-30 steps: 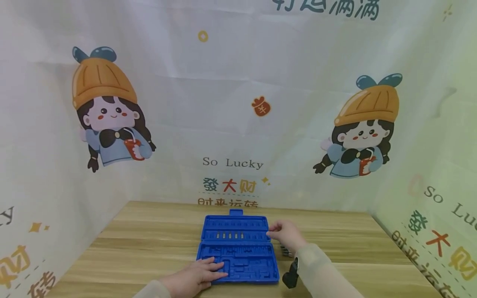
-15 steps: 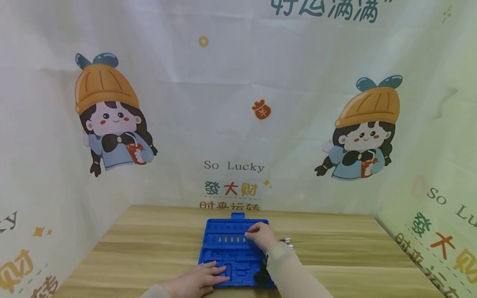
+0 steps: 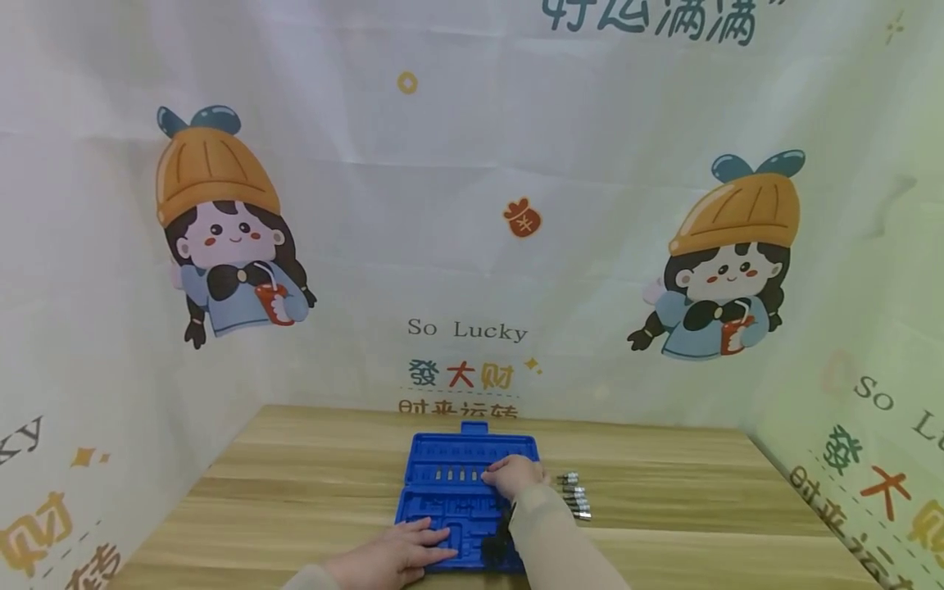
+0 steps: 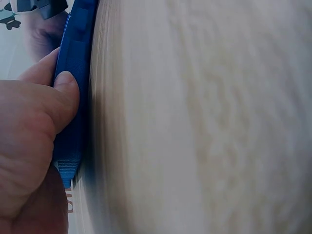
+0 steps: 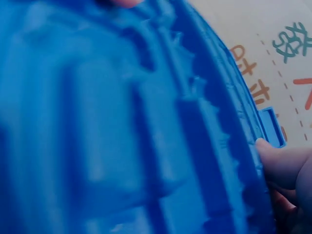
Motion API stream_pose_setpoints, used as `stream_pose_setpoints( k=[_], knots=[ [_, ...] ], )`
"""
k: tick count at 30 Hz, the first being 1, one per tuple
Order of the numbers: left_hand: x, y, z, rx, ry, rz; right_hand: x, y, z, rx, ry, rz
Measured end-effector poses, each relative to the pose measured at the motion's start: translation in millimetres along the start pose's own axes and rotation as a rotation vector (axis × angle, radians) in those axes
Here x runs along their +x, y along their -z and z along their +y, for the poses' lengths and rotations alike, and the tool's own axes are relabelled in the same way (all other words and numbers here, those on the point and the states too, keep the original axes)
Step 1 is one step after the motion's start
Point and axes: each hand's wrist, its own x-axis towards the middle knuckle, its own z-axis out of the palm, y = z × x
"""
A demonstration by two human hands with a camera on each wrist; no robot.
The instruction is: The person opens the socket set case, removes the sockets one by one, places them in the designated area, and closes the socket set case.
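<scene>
An open blue plastic tool case (image 3: 472, 510) lies on the wooden table, its lid (image 3: 472, 448) folded back away from me. Small upright metal bits (image 3: 451, 474) stand in a row in the lid. My left hand (image 3: 391, 555) rests on the front left of the case with fingers straight; in the left wrist view the thumb (image 4: 67, 92) presses the case's front side. At the right end of the row my right hand (image 3: 514, 475) pinches with thumb and forefinger. The fingers mostly hide the small bit there. The right wrist view shows the thumb (image 5: 265, 151) close to the lid.
Several silver bit sockets (image 3: 575, 494) lie in a column on the table right of the case. A black wrist camera (image 3: 496, 542) hangs over the case's lower half. Printed cloth (image 3: 354, 246) surrounds the table at the back and sides.
My right hand has moved left from the lid's right edge to the end of the row of bits, then slightly lower. The bit sockets have come into view. My left hand stays put.
</scene>
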Motion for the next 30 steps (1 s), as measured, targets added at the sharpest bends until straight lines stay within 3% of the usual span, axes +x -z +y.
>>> stream_pose_setpoints(
  k=[5, 10, 17, 25, 30],
  knots=[
    [0.6, -5.4, -12.2, -0.018, -0.044, 0.01, 4.9, 6.8, -3.0, 0.012, -0.011, -0.062],
    [0.3, -5.3, -14.3, -0.004, -0.066, 0.003, 8.9, 11.4, -5.3, 0.042, -0.02, -0.136],
    [0.1, -0.3, -5.1, 0.003, -0.066, -0.013, 19.0, 9.7, 0.5, 0.066, -0.021, -0.246],
    [-1.9, 2.0, 0.7, -0.023, -0.062, 0.0, 23.2, 5.9, 3.8, 0.073, -0.039, -0.219],
    [-1.7, 1.8, -3.5, 0.021, -0.108, 0.019, 22.2, 6.8, 1.6, 0.082, -0.059, -0.198]
  ],
)
